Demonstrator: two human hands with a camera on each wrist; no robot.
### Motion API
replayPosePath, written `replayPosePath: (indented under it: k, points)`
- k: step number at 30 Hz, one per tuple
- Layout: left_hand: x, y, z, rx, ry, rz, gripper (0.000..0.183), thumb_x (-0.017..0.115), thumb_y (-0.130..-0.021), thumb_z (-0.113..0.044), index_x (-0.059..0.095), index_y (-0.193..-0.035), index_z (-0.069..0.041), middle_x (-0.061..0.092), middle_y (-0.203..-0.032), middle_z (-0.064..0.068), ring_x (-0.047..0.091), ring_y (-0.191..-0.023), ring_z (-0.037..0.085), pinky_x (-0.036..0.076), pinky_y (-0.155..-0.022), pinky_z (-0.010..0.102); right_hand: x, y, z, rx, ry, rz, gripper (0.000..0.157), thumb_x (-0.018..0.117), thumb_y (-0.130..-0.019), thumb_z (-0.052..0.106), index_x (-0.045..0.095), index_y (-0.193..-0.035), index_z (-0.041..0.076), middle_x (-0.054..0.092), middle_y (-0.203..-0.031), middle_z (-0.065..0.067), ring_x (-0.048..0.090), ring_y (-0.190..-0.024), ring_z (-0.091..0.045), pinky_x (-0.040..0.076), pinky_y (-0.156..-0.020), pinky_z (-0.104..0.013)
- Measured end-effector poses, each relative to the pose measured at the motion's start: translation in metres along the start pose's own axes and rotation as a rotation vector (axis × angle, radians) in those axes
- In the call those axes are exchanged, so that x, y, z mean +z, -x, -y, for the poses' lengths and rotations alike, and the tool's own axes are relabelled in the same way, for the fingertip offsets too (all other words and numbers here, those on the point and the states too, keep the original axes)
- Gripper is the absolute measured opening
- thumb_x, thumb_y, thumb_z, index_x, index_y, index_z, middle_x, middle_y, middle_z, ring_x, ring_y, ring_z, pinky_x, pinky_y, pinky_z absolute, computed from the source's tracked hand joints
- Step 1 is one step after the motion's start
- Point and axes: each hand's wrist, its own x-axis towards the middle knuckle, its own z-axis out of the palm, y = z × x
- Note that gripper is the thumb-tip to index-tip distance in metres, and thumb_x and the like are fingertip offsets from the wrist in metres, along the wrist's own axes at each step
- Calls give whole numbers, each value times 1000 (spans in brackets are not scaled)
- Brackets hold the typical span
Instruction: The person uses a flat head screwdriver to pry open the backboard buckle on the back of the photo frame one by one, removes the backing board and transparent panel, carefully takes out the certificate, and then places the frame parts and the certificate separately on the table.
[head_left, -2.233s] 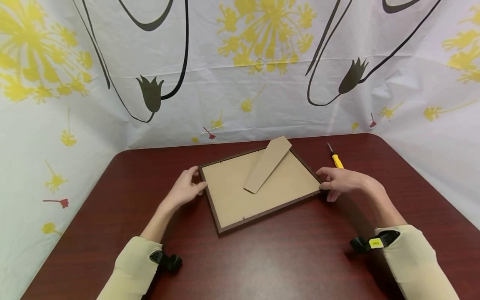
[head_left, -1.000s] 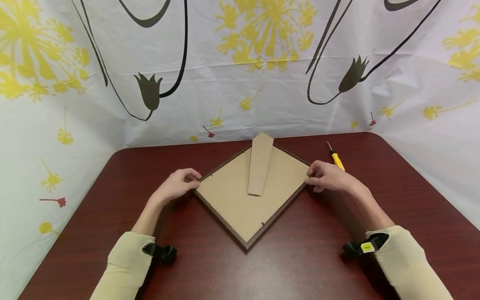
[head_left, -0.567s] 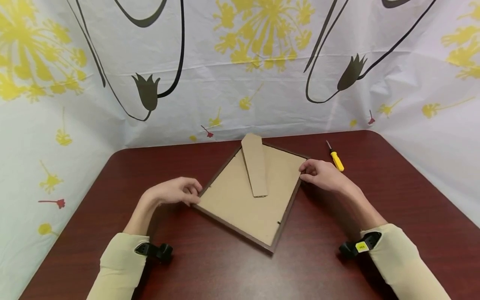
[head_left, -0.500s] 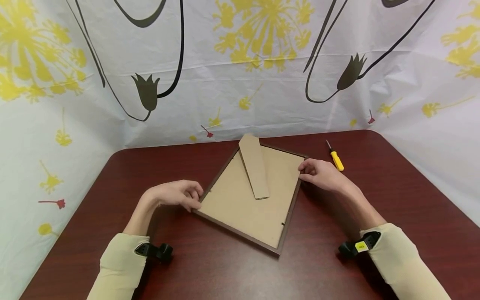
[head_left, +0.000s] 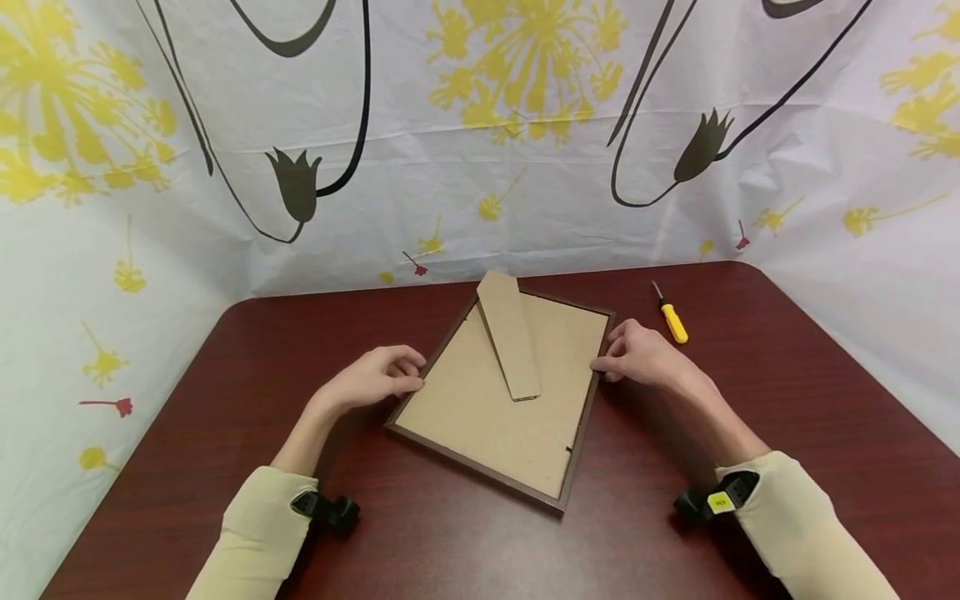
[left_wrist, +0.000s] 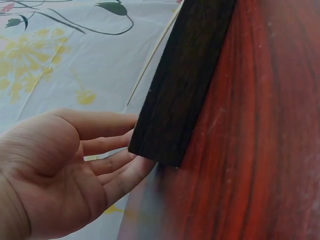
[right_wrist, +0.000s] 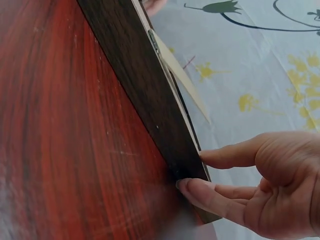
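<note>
A picture frame with a thin dark brown border lies face down, its tan backing board up. A tapered cardboard easel stand slants across the backing. At the frame's left edge, my left hand holds the border, thumb on top; the left wrist view has its fingers reaching under near a corner. My right hand pinches the opposite edge. In the right wrist view its thumb touches the upper rim, and a fingertip meets the dark side of the frame.
A screwdriver with a yellow handle lies behind my right hand. Everything sits on a dark red wooden table. A white sheet with a flower print hangs at the back and sides.
The picture frame has turned anticlockwise on the table, its near corner swinging right and the stand's top left. Lately my left hand has slid up the left edge from the corner.
</note>
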Motion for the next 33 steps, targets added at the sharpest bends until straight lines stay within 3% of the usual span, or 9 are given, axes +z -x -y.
replayPosePath:
  k: [6,12,14,17,21,25,28,33]
  points:
    - [-1,0,0,15,-29,8,35,69,-96,-14,61,-126,3,64,-106,12,64,-92,21,53,-80,36,2,0,4,28,-10,9,48,73,-93,25,49,-117,-9,73,-77,-2,72,-78,-18,48,-87,-46]
    - [1,3,-4,-19,150,195,40,73,-92,-7,50,-120,11,59,-96,15,67,-83,22,59,-77,39,9,-2,0,-60,37,-87,47,73,-93,23,49,-120,-7,69,-91,-7,62,-83,-22,49,-79,-40]
    - [3,3,-7,-42,197,230,41,73,-92,-7,48,-119,12,58,-96,16,69,-81,24,59,-78,40,10,-2,-2,-85,46,-106,47,74,-92,22,50,-120,-7,67,-95,-9,62,-83,-23,49,-78,-39]
    - [7,1,-8,-50,199,189,41,69,-96,-10,48,-123,12,60,-100,18,70,-83,25,59,-80,40,8,-2,-2,-96,46,-75,50,74,-93,22,50,-122,-10,67,-94,-9,62,-83,-22,51,-79,-40]
    - [11,-3,-6,-23,171,89,43,64,-100,-12,48,-133,11,62,-105,18,70,-88,26,59,-81,40,4,0,0,-85,19,53,56,73,-94,24,47,-127,-13,69,-87,-5,65,-80,-18,51,-81,-40]
    - [14,-5,-5,-7,133,37,46,63,-100,-11,48,-138,8,63,-104,17,70,-85,25,59,-78,39,1,1,2,-88,-24,174,58,70,-96,23,43,-129,-16,71,-86,-5,70,-76,-17,55,-82,-40]
    - [16,-4,-8,-26,123,46,51,63,-100,-10,43,-143,9,62,-102,16,69,-78,24,59,-75,38,2,2,3,-122,-22,190,56,69,-97,20,42,-130,-17,72,-91,-9,71,-74,-18,56,-81,-42]
    - [20,-2,-17,-93,190,142,69,65,-99,-7,24,-150,14,58,-101,18,71,-73,26,60,-75,38,5,0,1,-186,44,116,59,65,-99,15,39,-140,-18,69,-99,-16,68,-73,-18,55,-76,-40]
